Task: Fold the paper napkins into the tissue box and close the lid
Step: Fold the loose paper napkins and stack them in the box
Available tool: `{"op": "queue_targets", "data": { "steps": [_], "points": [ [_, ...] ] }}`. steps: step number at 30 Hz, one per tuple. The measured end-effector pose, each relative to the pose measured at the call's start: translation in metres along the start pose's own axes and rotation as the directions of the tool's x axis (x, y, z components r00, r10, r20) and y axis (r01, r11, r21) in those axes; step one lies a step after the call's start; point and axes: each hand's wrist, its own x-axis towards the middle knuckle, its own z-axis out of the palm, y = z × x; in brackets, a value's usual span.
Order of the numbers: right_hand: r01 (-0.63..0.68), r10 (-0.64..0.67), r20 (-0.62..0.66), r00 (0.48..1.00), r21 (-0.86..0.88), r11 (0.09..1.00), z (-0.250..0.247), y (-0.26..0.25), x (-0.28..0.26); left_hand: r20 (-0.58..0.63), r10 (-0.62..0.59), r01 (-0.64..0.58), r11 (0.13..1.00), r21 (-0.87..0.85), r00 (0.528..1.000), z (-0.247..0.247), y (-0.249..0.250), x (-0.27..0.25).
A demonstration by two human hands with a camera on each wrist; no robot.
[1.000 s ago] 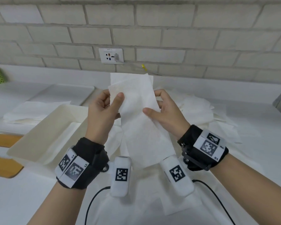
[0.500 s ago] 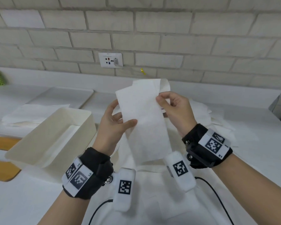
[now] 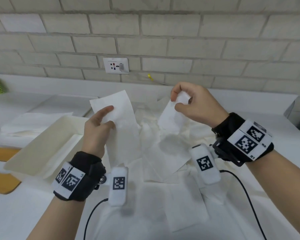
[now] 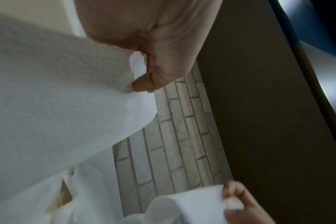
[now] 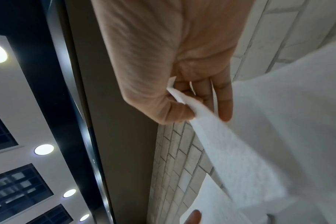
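My left hand (image 3: 100, 122) pinched the folded napkin (image 3: 121, 129) near its top edge, thumb in front, fingers behind; my right hand (image 3: 194, 103) had thumb and fingertips curled tight on the corner of a second napkin (image 3: 171, 118) that hung down crumpled. Both were held up in the air, well apart from each other, above the heap of loose napkins (image 3: 163, 170) on the white counter (image 3: 24, 213).

So, two napkins in hand, one per hand. The heap below overlapped too much to count. One tissue box (image 3: 42, 146) sat to my left, open, tilted toward me, with some white paper inside it. One wooden lid (image 3: 2, 172) lay further left, still off.

I judged the step as mid-batch: one napkin folded and ready, one not. The task looked a fair way from done, with the heap that full. The next move, I reckoned, called for carrying the folded piece left and laying it flat in the box without letting the fold spring open, then bringing both hands to the crumpled one.
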Motion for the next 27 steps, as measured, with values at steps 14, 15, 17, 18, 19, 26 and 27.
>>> {"op": "queue_targets", "data": {
  "steps": [14, 15, 17, 18, 19, 26, 27],
  "points": [
    [-0.002, -0.085, 0.500, 0.862, 0.171, 0.985, -0.014, -0.027, 0.014, 0.244, 0.229, -0.267, 0.954, 0.139, 0.942, 0.027, 0.026, -0.015],
    [-0.014, -0.062, 0.513, 0.856, 0.142, 0.990, -0.015, -0.026, 0.015, 0.281, 0.227, -0.264, 0.959, 0.104, 0.933, 0.029, 0.028, -0.019],
    [0.033, -0.049, 0.472, 0.880, 0.041, 0.999, -0.017, -0.027, 0.017, 0.359, 0.233, -0.267, 0.963, 0.047, 0.904, 0.032, 0.030, -0.028],
    [0.070, -0.061, 0.441, 0.895, -0.005, 0.998, -0.017, -0.028, 0.018, 0.395, 0.251, -0.284, 0.958, 0.028, 0.884, 0.033, 0.031, -0.033],
    [0.096, -0.072, 0.420, 0.905, -0.035, 0.995, -0.017, -0.029, 0.019, 0.423, 0.273, -0.306, 0.952, 0.010, 0.864, 0.035, 0.031, -0.037],
    [0.198, -0.173, 0.279, 0.945, -0.065, 0.978, -0.014, -0.023, 0.021, 0.416, 0.332, -0.344, 0.938, -0.047, 0.847, 0.043, 0.025, -0.045],
    [0.189, -0.166, 0.263, 0.950, -0.063, 0.980, -0.014, -0.020, 0.022, 0.423, 0.337, -0.345, 0.937, -0.061, 0.841, 0.044, 0.025, -0.047]
  ]
}}
